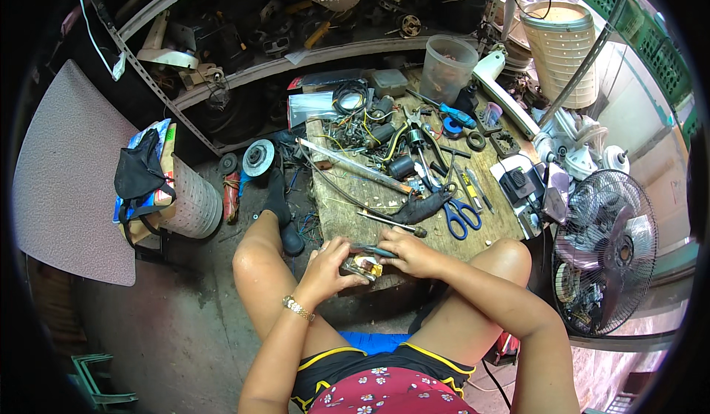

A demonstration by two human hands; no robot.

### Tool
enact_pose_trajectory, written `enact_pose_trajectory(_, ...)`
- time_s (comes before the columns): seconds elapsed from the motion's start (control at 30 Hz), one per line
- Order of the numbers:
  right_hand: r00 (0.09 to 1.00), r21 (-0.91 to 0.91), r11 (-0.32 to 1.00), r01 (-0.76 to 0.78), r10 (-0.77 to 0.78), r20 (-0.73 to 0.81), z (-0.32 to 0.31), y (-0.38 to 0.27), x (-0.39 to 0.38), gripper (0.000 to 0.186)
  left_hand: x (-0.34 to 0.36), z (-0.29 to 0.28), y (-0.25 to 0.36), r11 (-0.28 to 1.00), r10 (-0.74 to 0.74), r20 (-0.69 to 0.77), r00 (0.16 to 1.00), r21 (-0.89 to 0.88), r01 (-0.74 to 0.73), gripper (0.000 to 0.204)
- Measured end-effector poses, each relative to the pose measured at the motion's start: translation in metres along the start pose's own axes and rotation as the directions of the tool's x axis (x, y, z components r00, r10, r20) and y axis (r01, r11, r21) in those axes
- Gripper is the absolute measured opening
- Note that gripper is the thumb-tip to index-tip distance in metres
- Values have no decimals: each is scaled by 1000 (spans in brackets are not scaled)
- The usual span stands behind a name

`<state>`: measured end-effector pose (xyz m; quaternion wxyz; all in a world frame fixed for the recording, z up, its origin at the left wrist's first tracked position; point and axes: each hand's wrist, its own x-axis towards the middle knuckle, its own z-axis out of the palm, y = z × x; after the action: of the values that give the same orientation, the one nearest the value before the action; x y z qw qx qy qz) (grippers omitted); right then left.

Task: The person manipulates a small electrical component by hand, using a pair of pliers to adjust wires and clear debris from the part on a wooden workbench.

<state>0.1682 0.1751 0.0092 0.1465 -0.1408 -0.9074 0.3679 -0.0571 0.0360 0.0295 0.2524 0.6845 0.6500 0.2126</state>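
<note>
Above the near edge of the wooden work table (342,225), my two hands meet over a small metal part with a yellow patch (364,266). My left hand (329,270) is closed around its left side. My right hand (410,253) grips a slim dark tool (373,250) lying across the top of the part; its kind is hidden by the fingers. Just beyond them on the table rests a rod with a dark end (392,223). Blue-handled scissors (463,219) lie to the right, near a dark cloth-like lump (425,207).
Pliers (414,122), a blue screwdriver (457,115), wires and motor parts crowd the table's far half. A clear plastic bucket (447,70) stands at the back. On the right is a caged fan (606,251); on the left, a perforated basket (194,203) under a bag.
</note>
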Motion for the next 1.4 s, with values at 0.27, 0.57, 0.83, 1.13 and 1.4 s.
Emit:
enact_pose_trajectory(0.27,997,9,997,-72,72,41,4,3,-18,19,-1,-1,3,998,11,-10,1000,-61,-11,63)
enact_pose_trajectory(0.57,960,181,972,-151,188,-207,0,-13,-18,23,0,4,0,981,70,-71,995,-176,-81,65)
enact_pose_trajectory(0.83,976,-38,999,-5,-4,-216,9,-14,-16,19,2,6,-6,978,88,-88,992,-182,-103,66)
enact_pose_trajectory(1.13,965,-364,898,-246,193,-177,-19,-24,-29,21,-5,15,10,989,-24,-177,984,-145,-2,65)
enact_pose_trajectory(1.4,978,-588,790,-173,206,-10,-39,-44,-39,21,-1,-3,1,937,-23,-102,994,-350,-14,35)
